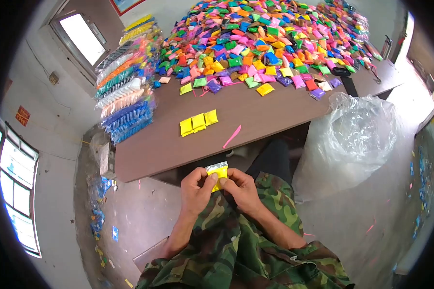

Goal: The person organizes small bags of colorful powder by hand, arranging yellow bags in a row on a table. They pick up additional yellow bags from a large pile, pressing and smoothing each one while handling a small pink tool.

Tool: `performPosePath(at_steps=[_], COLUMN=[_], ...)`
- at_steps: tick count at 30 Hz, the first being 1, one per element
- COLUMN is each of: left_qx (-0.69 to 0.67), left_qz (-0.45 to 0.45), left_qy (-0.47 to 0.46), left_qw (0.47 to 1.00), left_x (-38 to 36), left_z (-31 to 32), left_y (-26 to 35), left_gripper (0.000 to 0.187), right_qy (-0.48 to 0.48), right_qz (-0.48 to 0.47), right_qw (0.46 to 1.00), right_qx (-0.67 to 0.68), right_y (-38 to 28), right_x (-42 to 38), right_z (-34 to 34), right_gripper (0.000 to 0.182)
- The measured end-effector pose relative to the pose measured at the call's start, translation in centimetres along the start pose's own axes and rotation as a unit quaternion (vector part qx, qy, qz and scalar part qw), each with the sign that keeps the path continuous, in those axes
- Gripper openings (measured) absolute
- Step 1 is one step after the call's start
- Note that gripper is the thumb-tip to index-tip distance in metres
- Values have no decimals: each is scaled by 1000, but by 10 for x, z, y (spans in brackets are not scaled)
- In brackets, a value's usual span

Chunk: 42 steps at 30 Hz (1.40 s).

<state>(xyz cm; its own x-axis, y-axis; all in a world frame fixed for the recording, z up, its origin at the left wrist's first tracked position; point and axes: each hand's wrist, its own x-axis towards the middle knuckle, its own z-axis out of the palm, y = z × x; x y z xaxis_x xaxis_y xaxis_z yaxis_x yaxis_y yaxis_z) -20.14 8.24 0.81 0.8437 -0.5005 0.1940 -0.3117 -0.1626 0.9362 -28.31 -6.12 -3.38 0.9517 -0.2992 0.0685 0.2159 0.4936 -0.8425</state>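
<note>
Both of my hands hold one small yellow packet (218,172) over my lap, just in front of the table's edge. Its top end is silvery and clear. My left hand (197,189) pinches its left side, thumb on the front. On the right side, my right hand (241,187) pinches it the same way, the two thumbs close together. Farther in on the brown table (159,154), a short row of yellow packets (198,122) lies side by side. A pink strip (232,137) rests nearer the edge.
A large heap of coloured packets (255,48) covers the table's back. Bagged packets in stacked rows (125,91) stand at the left end. A big clear plastic bag (352,144) stands right of my knees. Scraps (97,216) litter the floor at left.
</note>
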Motion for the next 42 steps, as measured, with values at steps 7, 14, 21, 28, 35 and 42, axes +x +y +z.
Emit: performPosePath(at_steps=[7, 14, 21, 28, 35, 42], left_qx=[-76, 4, 9, -72, -20, 67], left_qz=[-61, -44, -39, -55, -44, -26], left_qy=[-67, -40, -49, -51, -16, -44], left_qw=[993, 998, 998, 995, 999, 996], left_x=[1, 2, 1, -1, -4, -7], left_z=[18, 29, 25, 32, 26, 23], left_y=[11, 1, 0, 17, -8, 0], left_gripper=[20, 13, 11, 15, 21, 17], right_qy=[73, 71, 43, 57, 19, 51], right_qz=[-44, -56, -16, -47, -28, -5], right_qw=[996, 996, 999, 997, 999, 999], right_qx=[20, 5, 7, 34, -38, 12], right_y=[1, -5, -4, -6, 5, 3], right_x=[2, 0, -1, -3, -4, -6], right_z=[-12, -16, -24, -21, -25, -24], right_gripper=[17, 20, 19, 17, 14, 11])
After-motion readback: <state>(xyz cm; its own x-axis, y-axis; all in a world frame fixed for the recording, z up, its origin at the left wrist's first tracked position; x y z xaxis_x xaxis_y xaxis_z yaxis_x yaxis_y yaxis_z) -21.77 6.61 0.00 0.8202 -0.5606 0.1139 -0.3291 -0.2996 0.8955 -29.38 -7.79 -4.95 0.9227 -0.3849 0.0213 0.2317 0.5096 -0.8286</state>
